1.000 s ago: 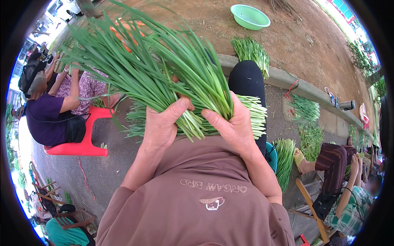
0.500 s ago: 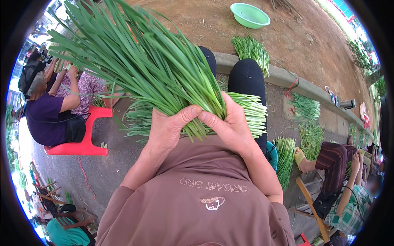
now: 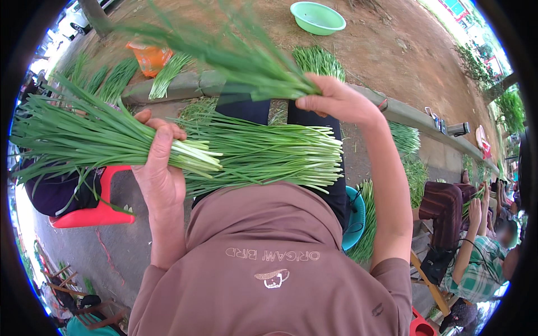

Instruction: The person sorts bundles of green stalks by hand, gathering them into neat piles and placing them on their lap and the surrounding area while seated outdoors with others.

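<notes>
A flat pile of green chives [image 3: 263, 157] lies across the person's lap, just right of the left hand [image 3: 159, 168] and below the right hand [image 3: 336, 101]. The left hand is wrapped tight around a thick bundle of chives [image 3: 84, 137], whose leaves fan out to its left while the pale cut ends poke out to its right, over the lap pile. The right hand is pinched shut on a thinner, blurred bunch [image 3: 246, 61] streaming up and left from its fingers
</notes>
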{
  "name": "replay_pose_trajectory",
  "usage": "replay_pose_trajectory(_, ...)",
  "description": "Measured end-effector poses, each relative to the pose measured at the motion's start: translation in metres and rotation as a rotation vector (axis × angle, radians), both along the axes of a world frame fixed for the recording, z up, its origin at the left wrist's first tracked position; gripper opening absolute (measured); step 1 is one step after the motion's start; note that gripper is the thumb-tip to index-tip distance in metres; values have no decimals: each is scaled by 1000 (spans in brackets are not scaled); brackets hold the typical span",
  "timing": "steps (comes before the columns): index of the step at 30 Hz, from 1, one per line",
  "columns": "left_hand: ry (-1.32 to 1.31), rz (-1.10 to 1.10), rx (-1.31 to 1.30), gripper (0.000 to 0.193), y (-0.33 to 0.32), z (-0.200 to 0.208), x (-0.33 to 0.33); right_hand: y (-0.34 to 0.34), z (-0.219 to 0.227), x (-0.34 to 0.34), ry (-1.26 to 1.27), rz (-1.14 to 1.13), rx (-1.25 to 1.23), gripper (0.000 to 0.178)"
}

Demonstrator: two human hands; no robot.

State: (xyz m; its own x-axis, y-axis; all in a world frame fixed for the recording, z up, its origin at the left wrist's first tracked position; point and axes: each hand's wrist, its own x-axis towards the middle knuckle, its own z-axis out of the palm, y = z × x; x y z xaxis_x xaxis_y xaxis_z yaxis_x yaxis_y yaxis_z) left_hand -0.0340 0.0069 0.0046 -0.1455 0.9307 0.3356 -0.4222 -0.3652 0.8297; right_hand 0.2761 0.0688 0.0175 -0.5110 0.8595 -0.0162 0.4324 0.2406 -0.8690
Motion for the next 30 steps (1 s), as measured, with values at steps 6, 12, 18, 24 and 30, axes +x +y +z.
replay_pose_trajectory(6,-40,12,-40,39,-1,1,4,5,-48,15,-796,67,124,25)
replay_pose_trajectory(12,-35,7,-38,39,0,-1,3,-5,-59,7,-912,46,225,26)
replay_pose_trajectory(18,-34,-2,-40,39,0,0,5,-5,-61,13,-803,5,280,23)
replay_pose_trajectory(24,-27,-9,-42,39,0,0,4,10,-13,5,-412,-38,303,23)
replay_pose_trajectory(30,-12,-35,52,35,-12,19,4,20,49,-30,-107,-2,389,22)
